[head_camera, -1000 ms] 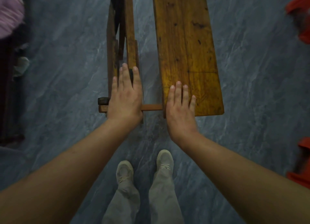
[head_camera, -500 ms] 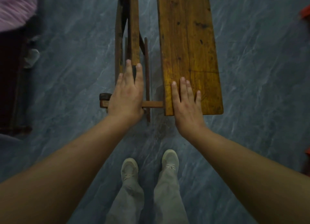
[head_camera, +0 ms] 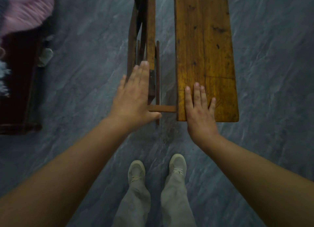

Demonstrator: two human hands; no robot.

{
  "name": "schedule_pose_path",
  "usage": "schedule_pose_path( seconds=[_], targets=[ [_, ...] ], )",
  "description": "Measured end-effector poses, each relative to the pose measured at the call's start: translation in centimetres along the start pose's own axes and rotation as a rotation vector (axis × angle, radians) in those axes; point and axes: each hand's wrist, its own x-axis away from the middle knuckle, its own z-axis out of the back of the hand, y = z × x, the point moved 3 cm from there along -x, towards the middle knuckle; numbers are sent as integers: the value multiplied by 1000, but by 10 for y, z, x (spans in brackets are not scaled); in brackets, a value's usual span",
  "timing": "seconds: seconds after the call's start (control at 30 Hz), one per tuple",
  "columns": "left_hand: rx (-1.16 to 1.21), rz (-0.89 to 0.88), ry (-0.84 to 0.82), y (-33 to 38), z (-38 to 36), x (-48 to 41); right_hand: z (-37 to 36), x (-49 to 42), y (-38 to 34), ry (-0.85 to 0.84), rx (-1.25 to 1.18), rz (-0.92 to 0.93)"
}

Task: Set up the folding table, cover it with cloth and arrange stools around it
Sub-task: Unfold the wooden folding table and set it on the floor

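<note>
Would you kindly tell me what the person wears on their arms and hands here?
Nothing is worn on either. The left hand and right hand are bare, with no gloves or rings to be seen. The left forearm and right forearm are uncovered down to the frame's edge, so no sleeve or cuff appears, and neither wrist carries a watch or band.

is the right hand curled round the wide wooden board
No, the right hand lies flat on top of the wide wooden board with its fingers straight.
</note>
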Motion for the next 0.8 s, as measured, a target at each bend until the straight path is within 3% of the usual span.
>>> schedule_pose_path(
  seconds=[0.13,0.23,0.4,0.67,0.8],
  targets=[
    [289,68,135,-50,16,32,-1,-1,0,-12,19,-8],
    [414,154,106,-89,-17,60,-4,-1,1,6,35,-4],
    [429,263,-106,-120,-102,74,-10,-1,4,48,57,8],
    [427,319,-88,-109,-150,31,-17,-4,7,77,51,21],
    [397,378,-179,-107,-167,17,-17,-4,9,83,44,28]
  ],
)
